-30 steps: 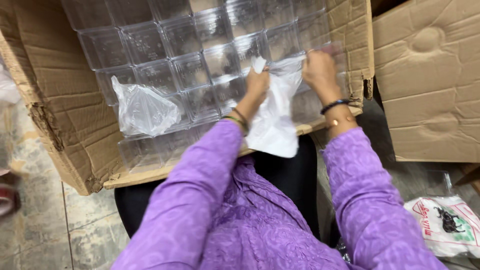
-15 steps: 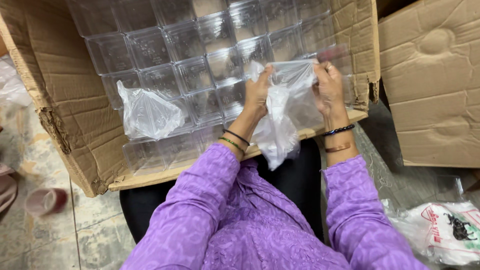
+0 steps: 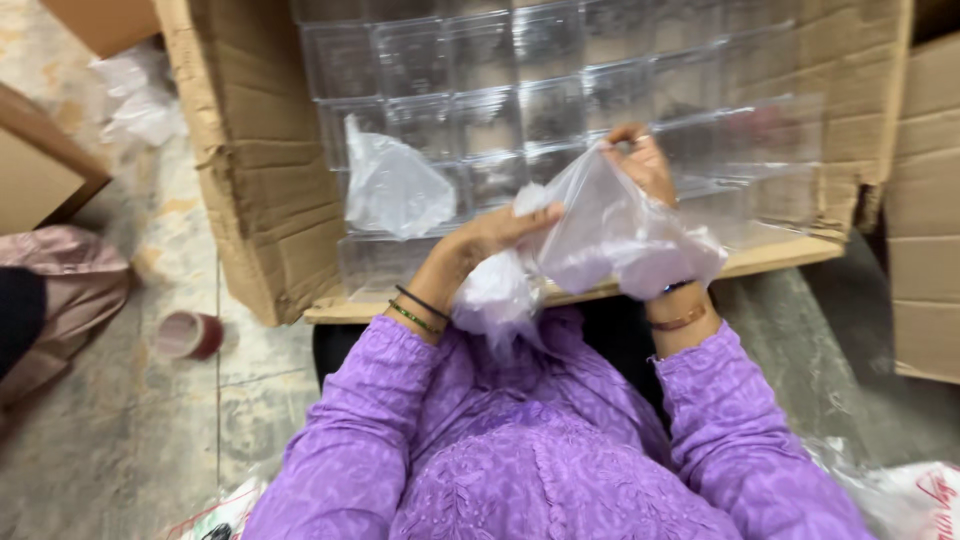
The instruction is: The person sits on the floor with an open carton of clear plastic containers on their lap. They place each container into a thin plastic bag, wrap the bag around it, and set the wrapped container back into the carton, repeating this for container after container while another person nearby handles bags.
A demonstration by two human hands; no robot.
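Observation:
Both my hands hold a clear plastic bag [image 3: 610,235] in front of my chest, its mouth spread between them. My left hand [image 3: 500,232] grips the bag's left edge, with crumpled plastic hanging below it. My right hand [image 3: 640,160] pinches the bag's upper right edge, partly veiled by the film. Just beyond the bag lies a large open cardboard box [image 3: 250,200] packed with rows of clear plastic containers [image 3: 520,90]. A second crumpled plastic bag [image 3: 395,190] rests on those containers at the left.
A roll of red-brown tape [image 3: 188,335] lies on the stone floor at the left. Another person's pink-clad limb [image 3: 60,290] shows at the left edge. More cardboard boxes [image 3: 925,200] stand at the right, and a printed white bag [image 3: 915,495] lies at the lower right.
My hands have drawn the bag down and toward me and spread its mouth wider. The view has swung left, bringing the tape roll and the other person into sight.

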